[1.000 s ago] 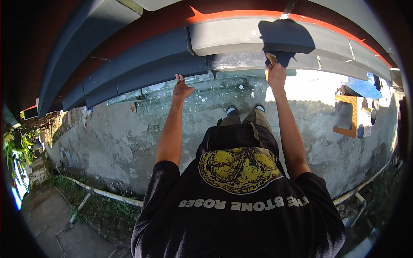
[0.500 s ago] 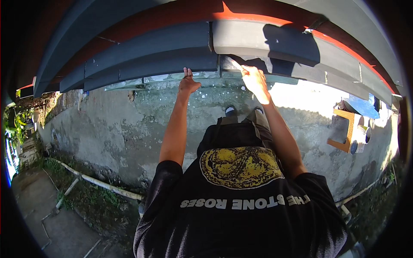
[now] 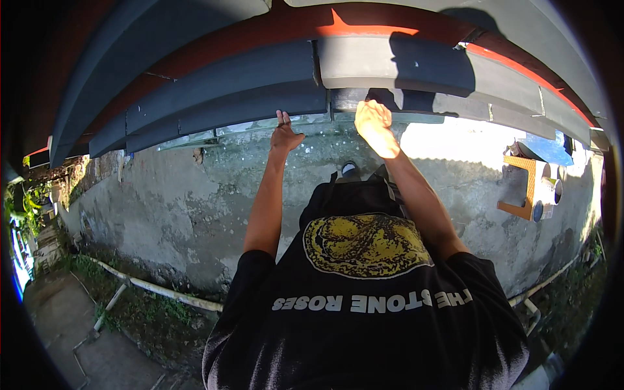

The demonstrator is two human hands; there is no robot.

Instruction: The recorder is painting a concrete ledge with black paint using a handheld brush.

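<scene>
Fingertips of my left hand (image 3: pixel 286 134) rest at the lower edge of a dark grey slat (image 3: pixel 240 107), its fingers stretched and the thumb out to the side. Nothing shows in that hand. To the right, in sunlight, my right hand (image 3: pixel 375 120) is closed in front of a lower grey slat (image 3: pixel 346 97). Whatever its fingers hold, if anything, is hidden behind the knuckles. Above it runs a paler, sunlit slat (image 3: pixel 357 58), across which a dark shadow falls.
Red-orange trim (image 3: pixel 260 29) curves above the slats. Below them lies worn concrete (image 3: pixel 162 195). A brown woven frame-shaped piece (image 3: pixel 530 188) stands at the right near a blue sheet (image 3: pixel 549 149). White pipes (image 3: pixel 169 286) run along the lower left beside plants.
My right hand has shifted slightly left and its fingers have curled in; the pale, slender tip seen ahead of it is out of sight. My left hand has stayed nearly in place.
</scene>
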